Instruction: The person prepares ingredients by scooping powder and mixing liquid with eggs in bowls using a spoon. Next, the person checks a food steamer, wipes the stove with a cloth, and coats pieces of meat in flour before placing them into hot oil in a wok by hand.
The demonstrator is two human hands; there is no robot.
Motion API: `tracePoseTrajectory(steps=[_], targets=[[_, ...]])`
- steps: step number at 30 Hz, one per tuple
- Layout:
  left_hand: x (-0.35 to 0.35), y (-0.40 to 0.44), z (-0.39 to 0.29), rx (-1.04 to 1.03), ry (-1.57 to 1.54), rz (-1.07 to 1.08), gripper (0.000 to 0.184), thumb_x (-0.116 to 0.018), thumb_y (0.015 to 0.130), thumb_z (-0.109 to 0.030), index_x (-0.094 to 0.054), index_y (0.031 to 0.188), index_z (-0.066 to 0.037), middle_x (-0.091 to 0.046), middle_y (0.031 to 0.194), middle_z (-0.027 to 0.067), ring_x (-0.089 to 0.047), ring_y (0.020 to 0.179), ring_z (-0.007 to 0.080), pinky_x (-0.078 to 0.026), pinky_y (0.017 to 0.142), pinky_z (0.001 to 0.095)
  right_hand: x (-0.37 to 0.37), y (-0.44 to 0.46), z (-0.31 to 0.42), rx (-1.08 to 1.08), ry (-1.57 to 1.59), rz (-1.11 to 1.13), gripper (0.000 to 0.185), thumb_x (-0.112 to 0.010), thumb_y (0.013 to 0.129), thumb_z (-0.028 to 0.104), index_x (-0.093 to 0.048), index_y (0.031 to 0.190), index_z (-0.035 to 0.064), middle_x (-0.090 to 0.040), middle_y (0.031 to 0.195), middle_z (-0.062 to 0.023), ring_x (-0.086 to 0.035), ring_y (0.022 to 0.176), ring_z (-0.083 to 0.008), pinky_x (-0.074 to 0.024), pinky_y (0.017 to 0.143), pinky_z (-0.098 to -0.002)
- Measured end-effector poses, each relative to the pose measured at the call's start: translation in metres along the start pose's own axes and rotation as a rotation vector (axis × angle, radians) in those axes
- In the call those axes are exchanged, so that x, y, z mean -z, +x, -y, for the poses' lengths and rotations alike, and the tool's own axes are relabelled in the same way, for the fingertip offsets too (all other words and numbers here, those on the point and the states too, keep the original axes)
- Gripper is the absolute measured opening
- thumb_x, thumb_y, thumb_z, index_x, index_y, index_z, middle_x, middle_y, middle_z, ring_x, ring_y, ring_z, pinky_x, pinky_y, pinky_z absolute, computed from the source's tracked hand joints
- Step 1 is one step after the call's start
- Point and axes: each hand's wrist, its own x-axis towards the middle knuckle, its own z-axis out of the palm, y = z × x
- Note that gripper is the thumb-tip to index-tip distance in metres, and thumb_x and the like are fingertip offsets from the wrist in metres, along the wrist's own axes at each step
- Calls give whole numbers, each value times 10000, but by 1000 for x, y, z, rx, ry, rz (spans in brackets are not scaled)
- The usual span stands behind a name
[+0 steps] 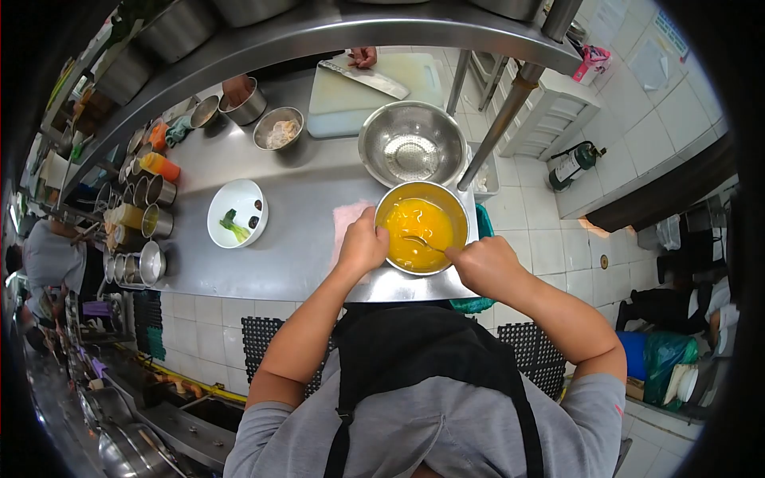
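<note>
A metal bowl [460, 209] of yellow liquid that looks like beaten egg [414, 219] stands at the front right edge of the steel counter. My left hand [364, 241] grips the bowl's left rim. In my right hand [482, 267] is a spoon [422, 242], its handle between my closed fingers and its tip in the yellow liquid. Just behind the bowl is a larger, bare metal bowl [413, 143]. A pink cloth [347, 223] lies beside my left hand, partly covered by it.
A white bowl [238, 213] with green leaves stands on the steel counter [295, 263]. Another person's hand [363, 57] is near a large knife [366, 80] on a cutting board [422, 68]. Small metal bowls, sauce bottles and containers line the left. A steel shelf [382, 36] hangs above.
</note>
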Motion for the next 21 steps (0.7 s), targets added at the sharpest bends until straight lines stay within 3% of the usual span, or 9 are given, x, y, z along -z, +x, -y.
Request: tracePoseTrajectory(steps=[5,10,21], targets=[[1,-1,-2,1,-16,11,328,-518,856,-97,-580,1149,39,-656,917,313,-648,871,470,-518,787,484,18,-12,-7,16,-19,65,190,-586,755,90,-687,915,76,-655,621,-116,-671,567,-290,-528,517,-418],[-1,3,4,-54,20,35,393,-527,856,-94,-536,1214,69,-652,931,334,-650,876,472,-517,809,508,11,-12,-20,-17,-133,-63,102,-583,754,86,-649,823,53,-637,586,-117,-665,540,-280,-521,490,-404],[1,1,0,-16,4,21,385,-523,845,-88,-559,1202,52,-655,950,326,-652,887,468,-520,815,493,-16,8,-10,-58,-71,-175,121,-582,758,91,-645,854,51,-632,583,-117,-660,527,-290,-514,475,-416]])
